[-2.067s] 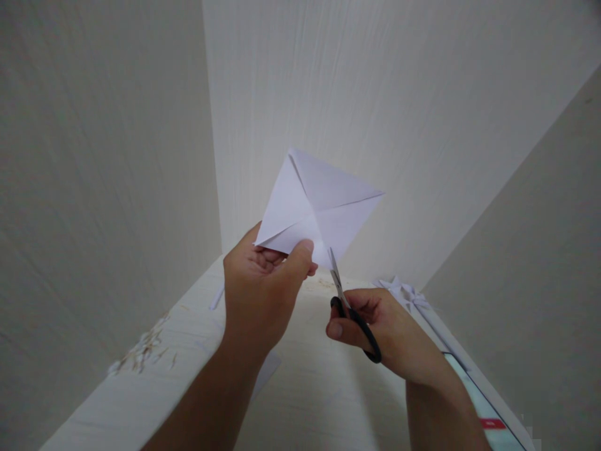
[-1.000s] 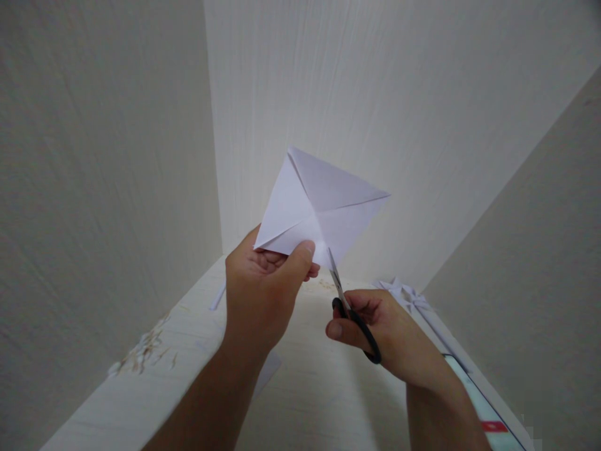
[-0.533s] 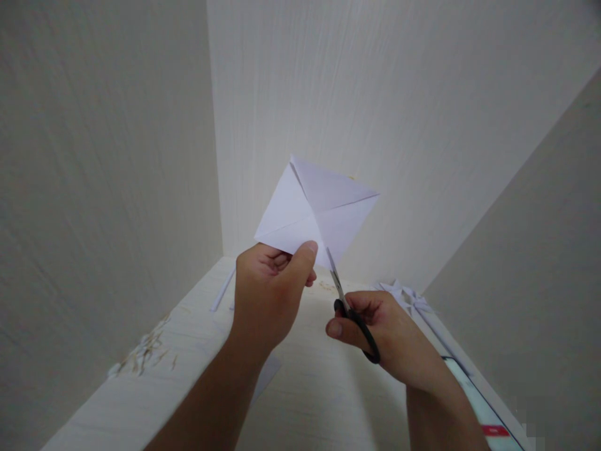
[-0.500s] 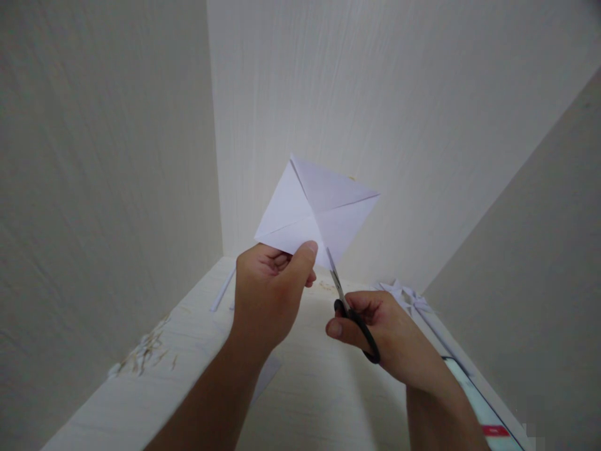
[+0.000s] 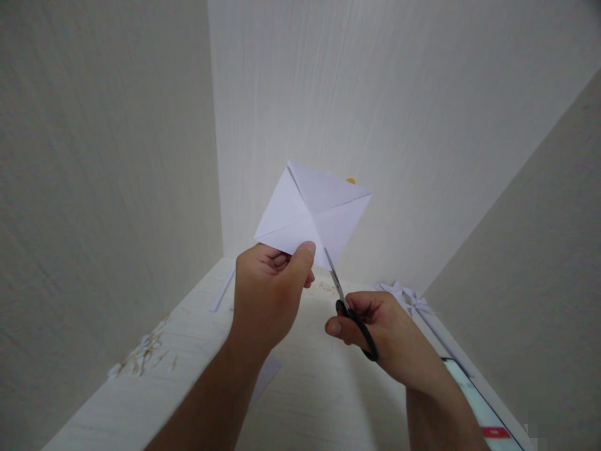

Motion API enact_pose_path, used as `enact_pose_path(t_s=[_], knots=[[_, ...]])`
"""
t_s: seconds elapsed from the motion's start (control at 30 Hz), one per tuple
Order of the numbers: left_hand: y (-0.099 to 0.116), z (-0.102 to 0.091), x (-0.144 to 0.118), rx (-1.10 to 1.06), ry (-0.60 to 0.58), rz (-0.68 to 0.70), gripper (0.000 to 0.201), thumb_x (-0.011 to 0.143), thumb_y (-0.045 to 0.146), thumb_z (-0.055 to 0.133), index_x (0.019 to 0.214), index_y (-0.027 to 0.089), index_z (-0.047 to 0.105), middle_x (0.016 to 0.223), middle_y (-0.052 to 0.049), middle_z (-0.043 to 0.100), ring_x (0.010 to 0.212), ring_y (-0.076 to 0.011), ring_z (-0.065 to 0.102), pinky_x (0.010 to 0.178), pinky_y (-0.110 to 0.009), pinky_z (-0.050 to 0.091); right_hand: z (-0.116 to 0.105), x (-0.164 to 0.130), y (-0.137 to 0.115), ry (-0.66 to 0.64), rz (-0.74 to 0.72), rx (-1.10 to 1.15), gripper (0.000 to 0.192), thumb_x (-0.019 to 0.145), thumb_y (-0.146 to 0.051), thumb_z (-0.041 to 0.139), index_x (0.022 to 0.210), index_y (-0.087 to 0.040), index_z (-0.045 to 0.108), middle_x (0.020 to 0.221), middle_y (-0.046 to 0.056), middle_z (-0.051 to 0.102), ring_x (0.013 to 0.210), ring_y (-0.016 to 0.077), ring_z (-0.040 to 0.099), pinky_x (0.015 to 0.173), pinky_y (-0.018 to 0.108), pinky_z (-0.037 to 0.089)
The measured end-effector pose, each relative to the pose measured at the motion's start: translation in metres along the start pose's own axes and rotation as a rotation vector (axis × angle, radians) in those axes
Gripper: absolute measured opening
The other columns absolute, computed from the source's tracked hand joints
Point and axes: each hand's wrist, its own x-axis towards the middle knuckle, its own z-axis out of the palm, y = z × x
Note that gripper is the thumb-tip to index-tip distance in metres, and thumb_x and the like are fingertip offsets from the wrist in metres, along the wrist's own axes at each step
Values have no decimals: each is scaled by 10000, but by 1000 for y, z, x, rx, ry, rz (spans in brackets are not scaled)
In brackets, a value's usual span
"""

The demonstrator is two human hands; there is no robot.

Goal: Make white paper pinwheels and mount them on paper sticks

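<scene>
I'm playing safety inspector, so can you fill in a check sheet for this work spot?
Surface: pale tabletop.
Things in use: creased white paper; scissors, blades at its lower corner.
Clutter: small scraps and a paper strip at left; folded paper pieces and lit screen at right.
Hands: left hand grips the paper; right hand holds the scissors.
Cables: nothing seen.
Surroundings: pale walls; yellow patch, partly hidden.

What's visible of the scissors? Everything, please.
The scissors have slim, silvery, metal-looking blades and black, plastic-looking handle loops. The right hand grips the handles, partly hiding them. The blades point up and slightly left in the picture, a little apart, at the lower corner of the folded white paper: one lies in front, the other seems to pass behind.
</scene>
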Motion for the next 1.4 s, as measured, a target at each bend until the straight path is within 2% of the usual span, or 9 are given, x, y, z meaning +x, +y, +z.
enact_pose_path(t_s=[0.27,0.53,0.97,1.23,1.4], knots=[[2,1,1,15,8,-20,337,803,220,677,477,201,590,445,19,610,449,-126,593,469,-211,466,0,1,1,21,-5,-32,571,699,-609,863,572,-200,485,537,-63,387,530,91,294,490,274,194],[0,0,1,0,-8,-9,349,820,214,680,483,198,588,455,34,608,460,-106,579,478,-193,461,0,2,1,47,-11,-60,598,681,-652,848,551,-205,472,520,-65,375,523,93,291,489,277,197],[1,0,2,-12,-10,-24,355,809,212,681,465,199,592,451,25,613,451,-114,585,471,-202,466,1,3,1,53,-20,-18,568,683,-606,864,537,-207,487,508,-60,396,512,95,302,482,274,216],[-1,1,0,-3,-55,-25,350,820,238,681,483,196,597,460,23,620,458,-113,587,475,-200,459,1,3,2,68,-31,-24,530,728,-565,850,569,-204,496,544,-57,409,534,100,325,495,270,235],[-2,1,-1,-21,-39,-4,352,822,248,680,485,201,591,458,24,612,459,-120,588,484,-212,467,2,4,0,80,-33,-32,548,703,-598,850,547,-206,500,521,-56,404,517,100,322,483,269,243]])
